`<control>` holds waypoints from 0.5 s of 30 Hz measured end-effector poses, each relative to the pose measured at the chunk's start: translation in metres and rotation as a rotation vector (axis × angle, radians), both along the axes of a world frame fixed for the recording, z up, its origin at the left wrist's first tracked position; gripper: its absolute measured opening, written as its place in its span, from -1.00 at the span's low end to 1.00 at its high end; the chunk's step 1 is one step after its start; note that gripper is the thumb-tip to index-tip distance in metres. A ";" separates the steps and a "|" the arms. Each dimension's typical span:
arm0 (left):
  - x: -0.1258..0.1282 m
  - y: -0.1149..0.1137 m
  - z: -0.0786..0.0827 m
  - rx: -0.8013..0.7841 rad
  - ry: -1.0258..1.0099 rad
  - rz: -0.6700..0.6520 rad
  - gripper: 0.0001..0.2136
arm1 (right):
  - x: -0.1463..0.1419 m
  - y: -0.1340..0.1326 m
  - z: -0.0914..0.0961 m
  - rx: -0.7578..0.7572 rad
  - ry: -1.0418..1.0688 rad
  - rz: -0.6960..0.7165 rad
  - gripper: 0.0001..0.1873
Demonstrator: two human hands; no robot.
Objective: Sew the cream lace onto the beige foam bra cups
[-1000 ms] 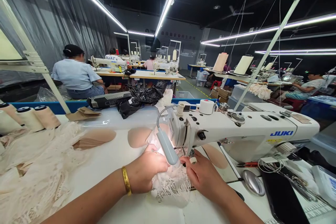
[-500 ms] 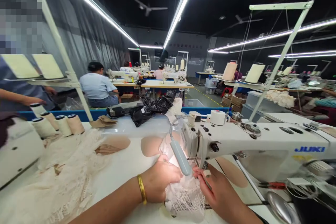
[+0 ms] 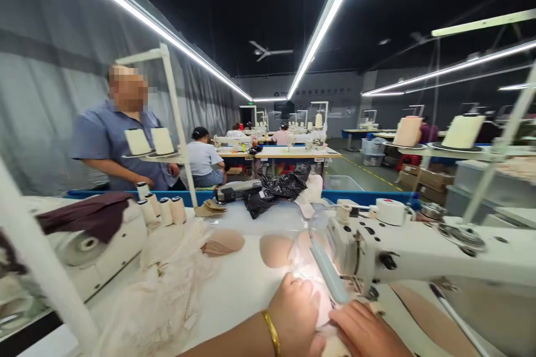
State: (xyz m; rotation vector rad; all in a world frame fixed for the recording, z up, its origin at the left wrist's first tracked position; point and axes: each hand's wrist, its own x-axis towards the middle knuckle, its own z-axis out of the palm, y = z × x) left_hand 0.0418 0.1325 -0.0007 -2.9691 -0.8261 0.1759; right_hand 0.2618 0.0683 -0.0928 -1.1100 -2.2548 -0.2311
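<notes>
My left hand (image 3: 295,309), with a gold bangle on its wrist, is closed on a piece of pale lace fabric (image 3: 324,308) under a bright light. My right hand (image 3: 371,329) lies at the fabric's right side, fingers stretched out and touching it; its thumb is hidden. Just beyond both hands, the grey lamp (image 3: 329,268) leans over the cloth. The white sewing machine (image 3: 419,248) stands to the right, its needle area partly hidden behind the lamp and my right hand. Beige oval pads (image 3: 276,250) lie past my left hand.
A heap of cream lace (image 3: 163,295) covers the left of the table, beside a stack of beige pads (image 3: 224,242) and thread cones (image 3: 171,210). A black plastic bag (image 3: 272,189) lies at the back. A person (image 3: 119,139) stands at the left behind a thread stand.
My view has turned left and up, so the scene sits lower and further right. The fringed lace between my hands has dropped from sight. My right hand's fingers have straightened.
</notes>
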 end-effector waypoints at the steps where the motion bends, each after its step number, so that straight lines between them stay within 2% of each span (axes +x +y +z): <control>1: -0.001 -0.006 0.007 -0.035 -0.029 0.003 -0.47 | 0.001 -0.005 0.008 -0.017 -0.026 -0.080 -0.73; 3: -0.007 -0.012 0.019 -0.120 -0.064 -0.017 -0.43 | 0.002 -0.013 0.026 -0.049 -0.057 -0.186 -0.68; 6: -0.016 -0.004 0.026 -0.220 -0.090 -0.095 -0.58 | 0.004 -0.020 0.046 -0.080 -0.064 -0.220 -0.66; 11: -0.014 0.013 0.010 -0.270 -0.217 -0.256 -0.86 | 0.017 -0.026 0.060 -0.165 0.052 -0.219 -0.65; 13: -0.013 0.016 0.001 -0.290 -0.269 -0.266 -0.88 | 0.025 -0.029 0.066 -0.226 0.064 -0.216 -0.67; 15: -0.012 0.018 -0.007 -0.271 -0.332 -0.279 -0.78 | 0.034 -0.033 0.072 -0.323 0.029 -0.212 -0.68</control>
